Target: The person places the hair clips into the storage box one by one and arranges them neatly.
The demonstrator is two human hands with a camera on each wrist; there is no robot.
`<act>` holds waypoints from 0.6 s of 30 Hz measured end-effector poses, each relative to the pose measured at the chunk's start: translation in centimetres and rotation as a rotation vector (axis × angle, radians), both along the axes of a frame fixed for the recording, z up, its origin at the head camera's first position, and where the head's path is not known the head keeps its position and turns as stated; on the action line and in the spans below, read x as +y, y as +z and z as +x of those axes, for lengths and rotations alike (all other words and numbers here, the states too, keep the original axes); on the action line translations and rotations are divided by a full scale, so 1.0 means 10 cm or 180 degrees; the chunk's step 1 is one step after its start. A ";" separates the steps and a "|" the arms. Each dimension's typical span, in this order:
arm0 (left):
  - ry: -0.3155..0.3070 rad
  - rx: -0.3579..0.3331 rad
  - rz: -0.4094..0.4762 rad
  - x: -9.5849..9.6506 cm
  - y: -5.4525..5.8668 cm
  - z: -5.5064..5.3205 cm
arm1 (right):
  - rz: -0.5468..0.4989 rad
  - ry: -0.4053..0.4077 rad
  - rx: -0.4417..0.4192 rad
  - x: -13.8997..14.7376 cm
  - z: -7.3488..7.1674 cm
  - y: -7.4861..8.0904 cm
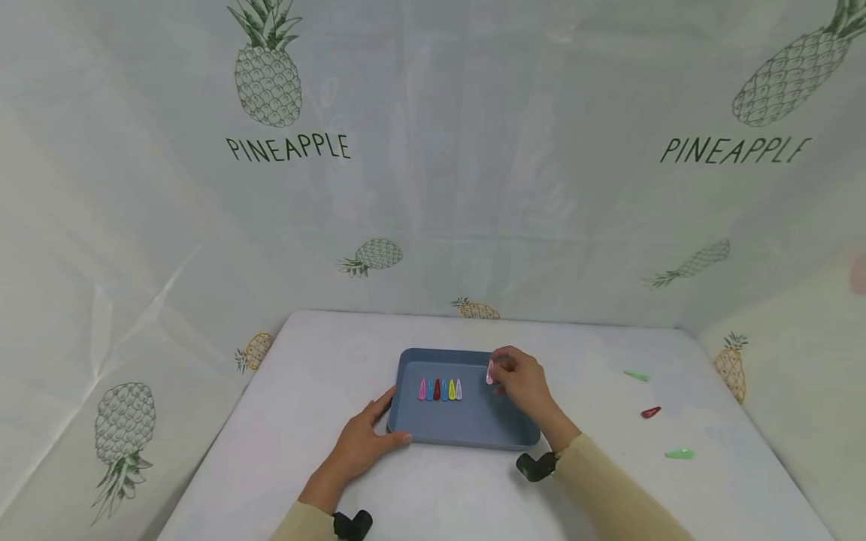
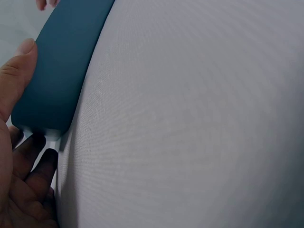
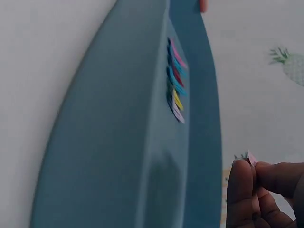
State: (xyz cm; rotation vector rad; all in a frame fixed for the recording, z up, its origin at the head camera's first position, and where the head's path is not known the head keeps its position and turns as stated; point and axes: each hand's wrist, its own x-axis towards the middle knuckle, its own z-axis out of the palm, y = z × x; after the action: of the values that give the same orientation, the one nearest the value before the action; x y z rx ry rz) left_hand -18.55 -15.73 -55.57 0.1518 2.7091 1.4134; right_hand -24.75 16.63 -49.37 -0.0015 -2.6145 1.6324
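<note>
A blue-grey rectangular tray (image 1: 467,436) lies on the table. Several snap hair clips stand side by side in a row on its left half: pink, blue, a dark red clip (image 1: 437,390), blue, yellow and pale lilac. Between thumb and fingertips, my right hand (image 1: 522,382) pinches a light pink hair clip (image 1: 490,373) over the tray's right part, toward the back; only its tip (image 3: 251,157) shows in the right wrist view. My left hand (image 1: 361,447) holds the tray's near left corner, thumb (image 2: 23,66) at the front wall and fingers at the left side.
Right of the tray, three more hair clips lie apart on the white table (image 1: 588,496): a green one (image 1: 637,376) at the back, a red one (image 1: 651,412), and another green one (image 1: 679,454) nearer. A pineapple-printed curtain (image 1: 473,188) hangs behind the table.
</note>
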 end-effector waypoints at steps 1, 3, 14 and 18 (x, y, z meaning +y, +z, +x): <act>0.0001 0.0002 0.0004 0.00 0.00 0.00 | 0.0002 0.0032 -0.0010 -0.03 -0.02 -0.04; -0.0005 0.0002 0.0011 0.01 -0.01 0.00 | 0.0020 0.0072 -0.0022 -0.08 -0.04 -0.11; -0.0016 -0.0020 -0.0023 0.00 0.00 0.00 | 0.0369 0.0064 0.0108 -0.24 -0.10 -0.30; -0.0026 -0.0013 0.0003 0.02 0.01 0.01 | 0.0497 0.0064 0.0229 -0.27 -0.10 -0.33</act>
State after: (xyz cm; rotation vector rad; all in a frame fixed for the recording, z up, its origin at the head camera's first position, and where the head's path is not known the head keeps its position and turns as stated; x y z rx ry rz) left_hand -18.47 -15.56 -55.44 0.1597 2.7014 1.4110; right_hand -25.70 13.90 -52.62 0.0890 -2.6870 1.4018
